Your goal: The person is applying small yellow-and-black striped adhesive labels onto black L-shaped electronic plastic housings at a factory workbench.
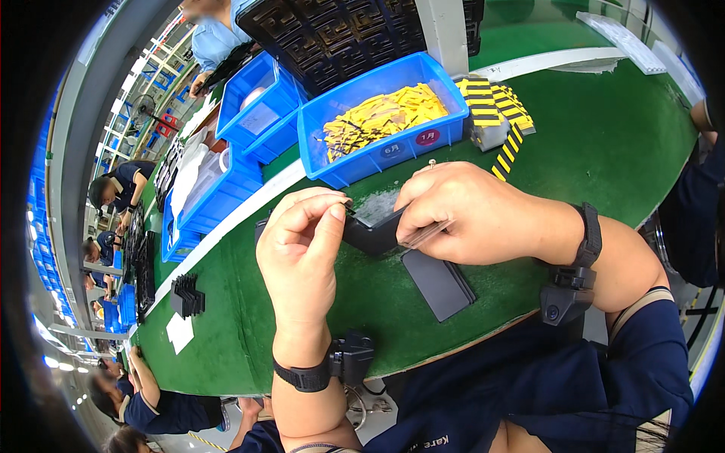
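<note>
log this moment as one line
left hand: at black panel end | right hand: gripping black panel | yellow strips: in blue bin

A black patterned tray [332, 34] stood beside a pale post [445, 38] at the far side of the green surface [604, 136]. White strips [621, 41] lay at the upper right. Blue bins [230, 200] lined the left, with white paper [180, 332] nearer. Beyond them were a fan [143, 106] and a person in light blue [214, 41].
</note>
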The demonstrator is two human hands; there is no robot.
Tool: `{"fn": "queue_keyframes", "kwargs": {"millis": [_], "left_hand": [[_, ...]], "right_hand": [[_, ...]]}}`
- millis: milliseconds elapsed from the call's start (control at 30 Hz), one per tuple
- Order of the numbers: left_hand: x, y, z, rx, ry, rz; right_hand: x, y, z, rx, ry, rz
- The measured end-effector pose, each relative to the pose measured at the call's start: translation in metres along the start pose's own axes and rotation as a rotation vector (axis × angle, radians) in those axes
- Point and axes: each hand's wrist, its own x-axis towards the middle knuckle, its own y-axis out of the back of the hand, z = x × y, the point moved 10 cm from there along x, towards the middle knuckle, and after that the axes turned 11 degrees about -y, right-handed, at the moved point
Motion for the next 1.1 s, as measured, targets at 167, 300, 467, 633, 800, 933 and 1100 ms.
{"fn": "queue_keyframes", "kwargs": {"millis": [167, 300, 467, 633, 800, 933, 1100], "left_hand": [[-0.001, -0.003, 0.001, -0.009, -0.066, 0.026], [-0.005, -0.019, -0.025, -0.254, 0.178, -0.067], [0.007, 0.075, -0.07, 0.011, 0.311, 0.097], [-0.006, 0.131, -0.114, 0.569, 0.518, 0.037], [0.015, 0.075, -0.025, 0.771, 0.025, 0.118], [0.004, -0.018, 0.005, 0.078, -0.071, -0.148], [-0.002, -0.026, -0.003, -0.105, -0.004, -0.112]], "right_hand": [[0.003, 0.001, 0.004, 0.036, -0.084, 0.038], [0.002, 0.009, 0.01, 0.101, -0.151, 0.11], [0.001, 0.027, 0.017, 0.098, -0.179, 0.291], [0.003, 0.019, 0.028, 0.157, -0.256, 0.217], [0.004, 0.008, 0.038, 0.255, -0.439, 0.124], [-0.004, 0.0, 0.05, 0.54, -0.541, 0.143], [-0.003, 0.0, 0.045, 0.597, -0.55, 0.121]]}}
